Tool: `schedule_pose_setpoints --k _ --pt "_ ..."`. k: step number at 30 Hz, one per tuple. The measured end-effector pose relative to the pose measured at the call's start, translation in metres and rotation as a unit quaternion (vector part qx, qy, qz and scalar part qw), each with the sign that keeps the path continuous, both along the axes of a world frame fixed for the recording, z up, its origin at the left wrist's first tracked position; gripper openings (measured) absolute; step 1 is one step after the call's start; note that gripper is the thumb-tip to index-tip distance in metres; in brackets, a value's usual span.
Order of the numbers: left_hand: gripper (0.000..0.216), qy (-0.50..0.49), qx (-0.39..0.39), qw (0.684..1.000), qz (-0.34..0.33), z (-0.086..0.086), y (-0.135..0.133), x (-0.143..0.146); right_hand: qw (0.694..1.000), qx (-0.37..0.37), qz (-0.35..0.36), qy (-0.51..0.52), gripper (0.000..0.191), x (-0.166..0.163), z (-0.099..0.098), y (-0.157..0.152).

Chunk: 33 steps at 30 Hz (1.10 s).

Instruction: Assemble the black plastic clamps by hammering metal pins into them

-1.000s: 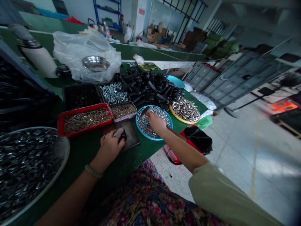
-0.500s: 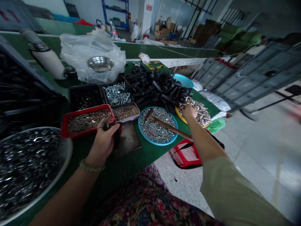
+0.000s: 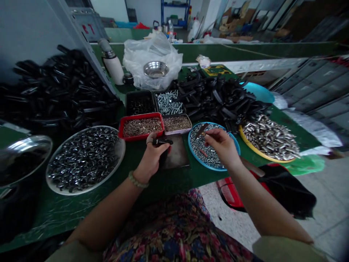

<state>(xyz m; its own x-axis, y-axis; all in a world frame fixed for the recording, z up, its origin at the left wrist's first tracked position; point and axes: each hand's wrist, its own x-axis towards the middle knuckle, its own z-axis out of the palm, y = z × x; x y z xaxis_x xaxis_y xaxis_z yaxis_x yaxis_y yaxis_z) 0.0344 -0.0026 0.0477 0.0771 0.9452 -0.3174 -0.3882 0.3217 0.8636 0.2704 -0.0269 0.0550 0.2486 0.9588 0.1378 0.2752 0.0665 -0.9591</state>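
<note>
My left hand (image 3: pixel 151 158) is closed round a small black part (image 3: pixel 161 142) and holds it over a dark metal plate (image 3: pixel 177 156) on the green table (image 3: pixel 89 203). My right hand (image 3: pixel 223 146) hovers over the blue dish of small nuts (image 3: pixel 231 136), its fingertips pinched on a small silvery piece that I cannot name. A hammer (image 3: pixel 202 129) lies across that dish, head on the nuts, handle running under my right wrist.
A red tray of pins (image 3: pixel 141 126), trays of screws (image 3: pixel 169 103) and small parts sit behind the plate. A yellow dish of metal sleeves (image 3: pixel 268 137) is right, a round tray of rings (image 3: pixel 83 158) left. Black parts (image 3: pixel 218 96) pile behind. A red stool (image 3: pixel 231 193) stands below the edge.
My right hand has come back from the yellow dish of sleeves to above the blue dish, now pinching a small piece. My view has swung left. The left hand still grips the black part.
</note>
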Motion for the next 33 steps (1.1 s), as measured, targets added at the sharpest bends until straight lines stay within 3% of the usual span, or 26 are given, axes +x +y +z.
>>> schedule_pose_setpoints --k 4,6,8,11,15,20,23,25,28,30,31,33 --pt "0.047 -0.070 -0.025 0.997 -0.018 0.001 -0.005 -0.011 0.991 -0.038 0.090 0.093 0.027 -0.048 0.003 -0.005" --pt "0.052 -0.074 -0.022 0.997 -0.017 -0.001 -0.007 -0.016 0.986 -0.039 0.120 0.113 0.026 -0.060 0.003 -0.002" --pt "0.067 -0.031 0.011 0.999 -0.017 -0.004 -0.008 -0.021 0.983 -0.033 0.142 0.115 0.022 -0.070 0.005 0.002" --pt "0.082 0.088 0.126 0.988 -0.019 -0.009 -0.009 -0.025 0.980 -0.031 0.171 0.099 0.018 -0.084 0.008 0.007" --pt "0.081 0.223 0.256 0.940 -0.026 -0.010 -0.008 -0.029 0.973 -0.040 0.208 0.090 0.017 -0.099 0.009 0.013" --pt "0.074 0.298 0.298 0.905 -0.055 -0.005 -0.009 -0.033 0.973 -0.026 0.220 0.063 0.015 -0.098 0.004 0.016" --pt "0.065 0.300 0.288 0.907 -0.069 -0.005 -0.008 -0.035 0.974 -0.027 0.223 0.000 0.013 -0.089 0.009 0.014" --pt "0.054 0.310 0.279 0.902 -0.113 -0.003 -0.003 -0.035 0.965 0.006 0.242 -0.103 0.010 -0.085 0.017 0.010" --pt "0.032 0.318 0.269 0.873 -0.254 0.005 0.010 -0.034 0.902 0.080 0.317 -0.283 0.012 -0.083 0.034 0.011" --pt "0.023 0.298 0.261 0.862 -0.317 0.013 0.018 -0.033 0.863 0.106 0.363 -0.335 0.017 -0.078 0.044 0.026" --pt "0.023 0.281 0.252 0.868 -0.323 0.017 0.021 -0.033 0.862 0.114 0.354 -0.346 0.020 -0.073 0.048 0.040" --pt "0.023 0.251 0.225 0.895 -0.292 0.024 0.024 -0.034 0.884 0.114 0.255 -0.376 0.025 -0.058 0.051 0.080"
